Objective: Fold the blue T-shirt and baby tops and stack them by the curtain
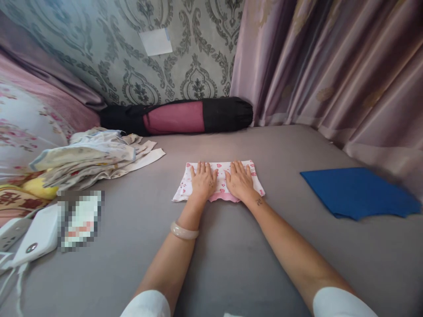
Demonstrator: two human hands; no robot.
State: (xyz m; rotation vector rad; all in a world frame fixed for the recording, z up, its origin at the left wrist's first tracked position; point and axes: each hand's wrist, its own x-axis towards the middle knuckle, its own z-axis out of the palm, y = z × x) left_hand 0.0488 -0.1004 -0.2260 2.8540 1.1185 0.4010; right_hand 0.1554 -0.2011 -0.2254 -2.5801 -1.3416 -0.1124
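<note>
A folded white cloth [218, 177] with pink hearts and flowers lies on the grey sheet, with a pink edge showing at its near side. My left hand [202, 181] presses flat on its left half, fingers stretched forward and slightly apart. On the right half rests my right hand [240, 179], also flat with its fingers spread. Both thumbs point inward, and a strip of the printed fabric shows between them. Whether the cloth is a garment I cannot tell.
A blue folded cloth [358, 193] lies to the right. At the left are a heap of clothes [99, 154], a white power bank [39, 233] with cables and a power strip [13, 233]. A black and pink rolled bag [175, 117] lies along the wall.
</note>
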